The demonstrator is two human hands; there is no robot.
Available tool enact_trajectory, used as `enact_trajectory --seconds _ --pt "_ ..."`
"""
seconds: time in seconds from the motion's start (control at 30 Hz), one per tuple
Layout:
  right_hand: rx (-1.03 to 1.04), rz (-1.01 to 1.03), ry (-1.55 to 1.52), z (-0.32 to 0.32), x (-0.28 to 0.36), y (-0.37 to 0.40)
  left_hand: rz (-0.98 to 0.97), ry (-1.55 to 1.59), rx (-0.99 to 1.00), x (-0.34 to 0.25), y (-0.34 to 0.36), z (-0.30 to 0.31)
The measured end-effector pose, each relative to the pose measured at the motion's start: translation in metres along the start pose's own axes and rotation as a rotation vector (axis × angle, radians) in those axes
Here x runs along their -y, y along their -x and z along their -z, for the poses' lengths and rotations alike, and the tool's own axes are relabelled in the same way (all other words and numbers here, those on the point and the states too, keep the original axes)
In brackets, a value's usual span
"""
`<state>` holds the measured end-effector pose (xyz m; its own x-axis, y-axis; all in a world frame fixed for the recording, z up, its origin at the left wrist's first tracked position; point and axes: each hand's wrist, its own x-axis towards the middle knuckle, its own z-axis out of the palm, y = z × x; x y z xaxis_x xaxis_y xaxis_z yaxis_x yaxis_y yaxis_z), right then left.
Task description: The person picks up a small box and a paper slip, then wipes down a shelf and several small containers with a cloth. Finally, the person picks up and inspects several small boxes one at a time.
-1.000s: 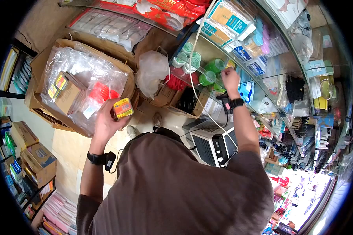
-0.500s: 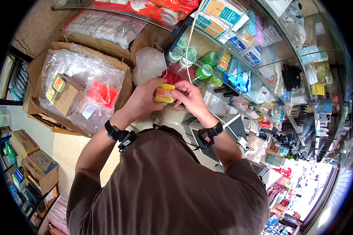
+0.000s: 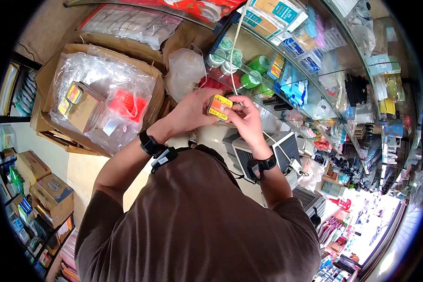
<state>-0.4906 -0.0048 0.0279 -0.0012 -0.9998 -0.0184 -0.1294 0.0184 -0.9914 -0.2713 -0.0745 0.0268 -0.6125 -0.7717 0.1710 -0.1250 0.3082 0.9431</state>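
Note:
In front of my chest, both hands hold a small stack of yellow-and-orange packets (image 3: 219, 107). My left hand (image 3: 192, 112) wraps round the stack from its left side. The fingers of my right hand (image 3: 247, 121) are closed on its right side, with the thumb on the top packet. The number of packets in the stack is hidden by my fingers. Just beyond my hands stand white-lidded tubs (image 3: 228, 61) and green containers (image 3: 256, 70) on the glass shelf.
On my left an open cardboard box (image 3: 161, 89) holds clear plastic wrap, a red plastic item (image 3: 127, 105) and similar yellow packets (image 3: 74, 93). Glass shelves of goods curve along my right. A white cable (image 3: 236, 47) hangs beyond my hands. Small cartons (image 3: 54, 190) stand at the far left.
The packets and both hands have moved slightly right in view, and the packets have turned so their labelled face shows more. The view has shifted a little.

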Motion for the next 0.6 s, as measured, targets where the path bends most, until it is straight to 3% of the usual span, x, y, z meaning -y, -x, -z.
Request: enact_trajectory --seconds 0.2,0.23,0.3,0.4,0.5,0.6 --pt "0.079 0.211 0.585 0.004 0.030 -0.001 -0.090 -0.057 0.005 0.005 -0.010 -0.009" --pt "0.084 0.232 0.676 0.006 0.032 -0.002 -0.023 -0.037 0.051 0.004 -0.012 -0.010" --pt "0.113 0.209 0.710 0.013 0.021 -0.007 0.117 0.001 0.142 -0.001 -0.016 -0.008" --pt "0.140 0.223 0.686 0.024 0.020 -0.018 0.140 0.062 0.149 -0.005 -0.019 -0.006" --pt "0.131 0.129 0.571 0.050 0.012 -0.042 0.207 0.089 0.035 -0.019 -0.020 0.001" --pt "0.016 0.009 0.711 0.109 -0.024 -0.089 0.184 0.029 -0.099 -0.012 -0.011 0.016"
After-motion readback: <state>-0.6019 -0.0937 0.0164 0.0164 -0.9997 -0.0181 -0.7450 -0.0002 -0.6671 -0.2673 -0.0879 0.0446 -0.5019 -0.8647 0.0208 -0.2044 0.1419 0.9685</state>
